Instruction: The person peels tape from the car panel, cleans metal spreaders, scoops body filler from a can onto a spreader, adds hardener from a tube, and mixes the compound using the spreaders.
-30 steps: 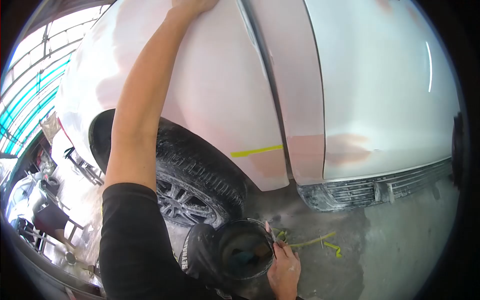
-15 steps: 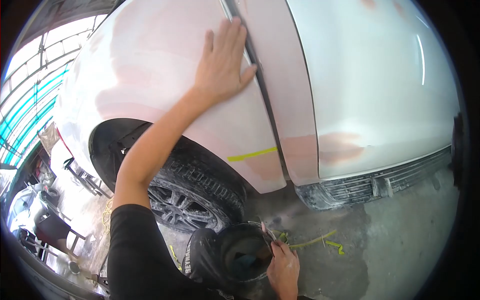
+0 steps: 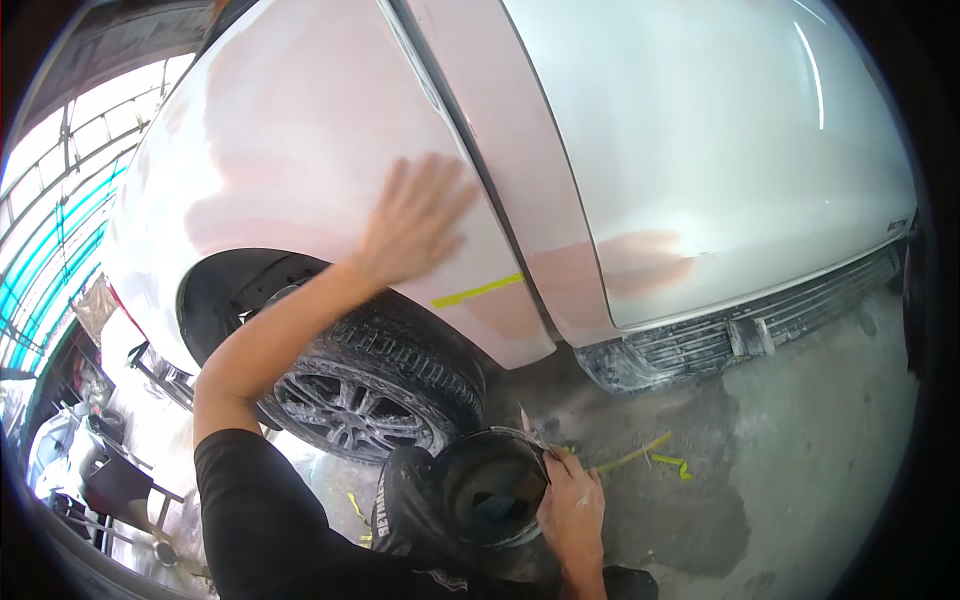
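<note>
My left hand (image 3: 415, 220) is spread, palm toward the lower fender of a white car, and blurred by motion. Whether it touches the surface I cannot tell. The fender (image 3: 290, 140) has wide pinkish sanded-looking patches, and a yellow-green tape strip (image 3: 478, 291) is stuck on it below the hand. Lower down, my right hand (image 3: 572, 505) is closed at the right rim of a dark bucket (image 3: 447, 525). A thin flat piece with a pale pointed tip (image 3: 527, 421) sticks up by its fingers; its kind is unclear. Dark liquid shows inside the bucket.
The dusty wheel (image 3: 365, 405) sits left of the bucket. A white door (image 3: 700, 130) and a ribbed side step (image 3: 720, 345) extend to the right. Tape scraps (image 3: 672, 464) lie on the wet-stained concrete floor (image 3: 800, 470). A dark chair (image 3: 125, 480) stands far left.
My left hand has slid down and left, away from the door gap, toward the tape strip. My right hand stays at the bucket rim. The view has shifted slightly.
</note>
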The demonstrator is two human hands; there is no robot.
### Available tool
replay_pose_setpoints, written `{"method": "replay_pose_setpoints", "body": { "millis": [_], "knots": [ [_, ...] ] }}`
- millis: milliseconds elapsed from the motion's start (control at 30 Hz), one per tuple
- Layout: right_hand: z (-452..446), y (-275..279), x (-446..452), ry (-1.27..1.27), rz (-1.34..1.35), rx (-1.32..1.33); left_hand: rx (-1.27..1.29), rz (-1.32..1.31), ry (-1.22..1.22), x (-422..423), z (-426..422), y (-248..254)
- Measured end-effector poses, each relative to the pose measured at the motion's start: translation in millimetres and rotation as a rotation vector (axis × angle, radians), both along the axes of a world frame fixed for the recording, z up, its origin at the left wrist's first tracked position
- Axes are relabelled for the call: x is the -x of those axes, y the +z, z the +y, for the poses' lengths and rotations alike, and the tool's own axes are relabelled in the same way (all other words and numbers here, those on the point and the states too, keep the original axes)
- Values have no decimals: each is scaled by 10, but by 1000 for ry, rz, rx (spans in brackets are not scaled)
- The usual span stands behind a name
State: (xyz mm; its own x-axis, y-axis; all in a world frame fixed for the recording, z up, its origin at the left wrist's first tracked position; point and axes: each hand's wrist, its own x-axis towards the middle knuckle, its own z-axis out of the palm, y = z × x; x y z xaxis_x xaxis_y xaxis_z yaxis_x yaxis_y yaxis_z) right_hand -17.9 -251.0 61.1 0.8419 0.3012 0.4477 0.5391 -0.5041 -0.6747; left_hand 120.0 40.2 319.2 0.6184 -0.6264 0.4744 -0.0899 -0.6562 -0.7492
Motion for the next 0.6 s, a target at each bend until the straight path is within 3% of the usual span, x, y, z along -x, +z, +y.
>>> {"method": "replay_pose_setpoints", "body": {
  "millis": [133,200,600],
  "knots": [
    [-4,40,7,9,10,0,57,-372,17,20,-154,701],
    [8,38,-1,4,8,12,73,-390,-13,8,-201,836],
    [45,76,-26,30,79,15,94,-201,35,50,-229,386]
  ]
}}
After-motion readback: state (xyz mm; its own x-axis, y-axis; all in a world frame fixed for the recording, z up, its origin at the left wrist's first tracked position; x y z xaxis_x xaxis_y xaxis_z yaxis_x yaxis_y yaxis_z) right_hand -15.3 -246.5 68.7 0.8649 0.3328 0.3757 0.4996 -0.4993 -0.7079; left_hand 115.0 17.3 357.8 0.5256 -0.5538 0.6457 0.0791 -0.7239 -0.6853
